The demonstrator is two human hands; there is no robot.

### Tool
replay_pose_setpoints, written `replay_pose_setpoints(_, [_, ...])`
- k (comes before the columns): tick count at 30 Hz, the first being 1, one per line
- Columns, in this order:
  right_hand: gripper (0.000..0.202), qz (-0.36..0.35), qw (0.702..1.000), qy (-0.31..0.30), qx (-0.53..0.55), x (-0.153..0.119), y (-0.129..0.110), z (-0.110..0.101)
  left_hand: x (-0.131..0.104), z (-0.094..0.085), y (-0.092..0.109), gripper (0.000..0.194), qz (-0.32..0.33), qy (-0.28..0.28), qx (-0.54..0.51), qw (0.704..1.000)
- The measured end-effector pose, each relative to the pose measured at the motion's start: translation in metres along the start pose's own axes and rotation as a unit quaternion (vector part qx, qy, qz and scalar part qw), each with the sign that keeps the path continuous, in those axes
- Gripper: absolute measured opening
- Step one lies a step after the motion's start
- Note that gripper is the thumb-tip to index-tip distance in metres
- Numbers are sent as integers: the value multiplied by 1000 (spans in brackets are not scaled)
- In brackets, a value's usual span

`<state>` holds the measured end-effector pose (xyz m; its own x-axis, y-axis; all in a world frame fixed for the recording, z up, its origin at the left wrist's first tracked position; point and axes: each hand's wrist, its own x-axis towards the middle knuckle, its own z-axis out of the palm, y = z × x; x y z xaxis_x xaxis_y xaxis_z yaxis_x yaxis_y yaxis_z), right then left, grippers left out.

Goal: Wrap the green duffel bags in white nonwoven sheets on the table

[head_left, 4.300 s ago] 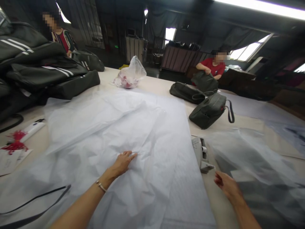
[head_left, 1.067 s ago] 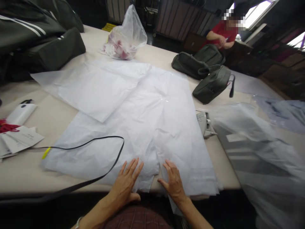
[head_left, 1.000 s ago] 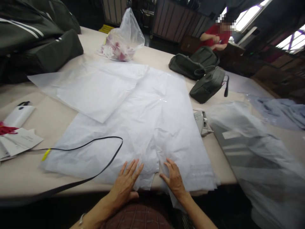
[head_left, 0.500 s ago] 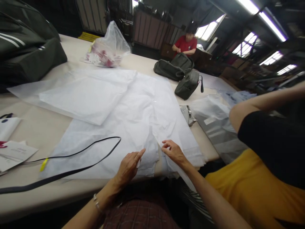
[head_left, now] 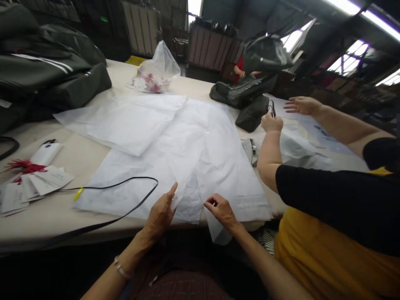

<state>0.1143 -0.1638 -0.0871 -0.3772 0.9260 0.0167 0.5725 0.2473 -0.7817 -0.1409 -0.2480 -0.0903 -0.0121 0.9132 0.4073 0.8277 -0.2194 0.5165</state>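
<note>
White translucent plastic sheets lie in overlapping layers across the table before me. My left hand rests at their front edge, index finger stretched forward, with a bit of clear plastic beside its fingers; whether it grips this is unclear. Right of it, my right hand is closed in a pinch on the plastic's near edge, and a flap hangs below over the table edge. A black strap loops across the sheets, left of my left hand.
Dark bags are piled at the left, near white tags with red strings. A knotted clear bag stands behind. At the right, a co-worker's hands are at a small dark bag. A person in red is beyond.
My hands have moved slightly apart, the left one leftward. The co-worker's arms now reach over the table's right side to the small bag. A dark bag is raised at the far side. The view has shifted left.
</note>
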Motion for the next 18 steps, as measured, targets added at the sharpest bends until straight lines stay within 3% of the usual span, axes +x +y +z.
replay_pose_setpoints(3, [40, 4, 992, 124, -23, -34, 32, -14, -14, 6, 1, 58, -69, 5, -30, 997])
replay_pose_setpoints(6, [69, 166, 960, 221, 39, -59, 62, -17, -24, 10, 5, 32, -101, 10, -62, 993])
replay_pose_setpoints(9, [81, 299, 918, 201, 166, -68, 75, -14, -28, 12, 11, 10, -86, 23, -70, 994])
replay_pose_setpoints(11, [83, 329, 894, 176, 250, -66, 74, -11, -27, 13, 14, 6, -69, 28, -67, 995])
replay_pose_setpoints(14, [70, 334, 871, 141, 332, -55, 65, -5, -26, 12, 20, 9, -51, 33, -54, 997])
replay_pose_setpoints(16, [58, 308, 885, 134, 322, -48, 57, 0, -26, 11, 22, 11, -40, 40, -41, 998])
replay_pose_setpoints(18, [46, 248, 927, 135, 248, -44, 48, 7, -26, 11, 25, 11, -24, 45, -20, 998])
